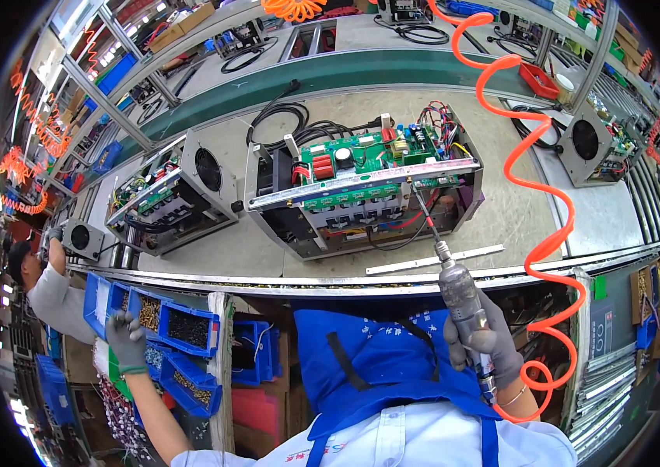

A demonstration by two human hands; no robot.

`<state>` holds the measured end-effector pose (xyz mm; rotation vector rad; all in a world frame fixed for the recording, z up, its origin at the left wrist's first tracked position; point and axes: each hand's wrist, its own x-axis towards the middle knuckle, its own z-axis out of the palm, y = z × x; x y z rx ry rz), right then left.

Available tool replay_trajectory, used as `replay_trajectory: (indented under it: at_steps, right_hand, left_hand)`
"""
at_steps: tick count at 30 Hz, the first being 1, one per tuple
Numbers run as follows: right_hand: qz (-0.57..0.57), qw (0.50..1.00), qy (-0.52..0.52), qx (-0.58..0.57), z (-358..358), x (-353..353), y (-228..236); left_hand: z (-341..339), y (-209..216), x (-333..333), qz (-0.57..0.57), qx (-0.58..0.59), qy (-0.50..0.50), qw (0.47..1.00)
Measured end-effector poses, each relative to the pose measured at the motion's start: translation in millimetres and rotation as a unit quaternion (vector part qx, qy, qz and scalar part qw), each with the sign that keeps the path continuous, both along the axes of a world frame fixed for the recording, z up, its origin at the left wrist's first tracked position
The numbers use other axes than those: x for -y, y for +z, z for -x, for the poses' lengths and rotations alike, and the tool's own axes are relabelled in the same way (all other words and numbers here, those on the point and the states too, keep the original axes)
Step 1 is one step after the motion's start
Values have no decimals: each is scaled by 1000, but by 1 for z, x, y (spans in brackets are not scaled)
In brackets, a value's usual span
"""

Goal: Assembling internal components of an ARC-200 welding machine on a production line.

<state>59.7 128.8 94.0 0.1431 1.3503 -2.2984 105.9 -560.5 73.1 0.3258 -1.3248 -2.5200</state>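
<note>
One gloved right hand [496, 342] grips a power screwdriver [460, 289], while the left hand [126, 342] curls over blue bins [214, 336], its hold unclear.

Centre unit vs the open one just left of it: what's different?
- The centre unit has the driver in the right hand aimed at its front; the left unit has no tool at it.
- The left unit shows a round black fan on its end panel; the centre unit shows none from here.
- The centre unit looks larger in view than the left unit.

Shared: both are open, with green circuit boards exposed.
</note>
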Motion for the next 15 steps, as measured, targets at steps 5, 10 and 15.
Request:
replay_trajectory:
  at_steps: [5,10,15]
  right_hand:
    - [491,865,27,98,-6,10,-13]
    - [373,924,0,87,-10,11,0]
    - [2,998,-58,10,-12,29,9]
  left_hand:
    - [112,57,-161,-70,-48,-134,987]
    - [184,94,-310,5,-35,-261,965]
    - [241,106,-399,229,-18,-389,892]
